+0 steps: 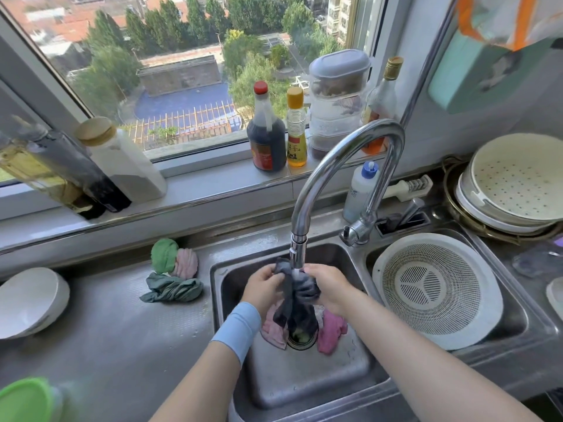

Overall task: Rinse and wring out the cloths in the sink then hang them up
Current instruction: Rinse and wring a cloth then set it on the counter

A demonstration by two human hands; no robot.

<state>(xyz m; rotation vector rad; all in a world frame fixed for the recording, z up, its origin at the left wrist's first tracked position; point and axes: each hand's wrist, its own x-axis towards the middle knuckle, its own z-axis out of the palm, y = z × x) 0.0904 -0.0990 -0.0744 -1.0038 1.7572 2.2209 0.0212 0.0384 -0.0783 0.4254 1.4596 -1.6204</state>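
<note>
Between the two hands, right under the faucet (344, 166) spout, a dark grey cloth (300, 296) is hanging bunched and wet, looking blue-grey at the top and nearly black lower down. The left hand (263, 289) is pinching the cloth's upper left edge with curled fingers. The right hand (326, 287) is gripping the gathered upper right part, fingers wrapped round it. Both are holding it above the sink (231, 287) basin. A thin stream of water (296, 271) is falling from the spout onto the cloth, just between the two grips.

Below the hands, the cloth's loose end is trailing down towards the drain. A pale pink cloth (272, 327) is showing beneath the left hand, and a brighter pink cloth (330, 332) is lying beneath the right hand, both on the basin floor beside the drain. A light blue wristband (237, 328) is sitting on the left wrist.

Well to the left of the left hand, a twisted teal cloth (172, 289) is lying on the steel counter (106, 315). A green balled cloth (164, 255) and a pink balled cloth (184, 263) are touching each other just behind it. To the right of the right hand, a white colander (435, 289) is resting in the second basin.
</note>
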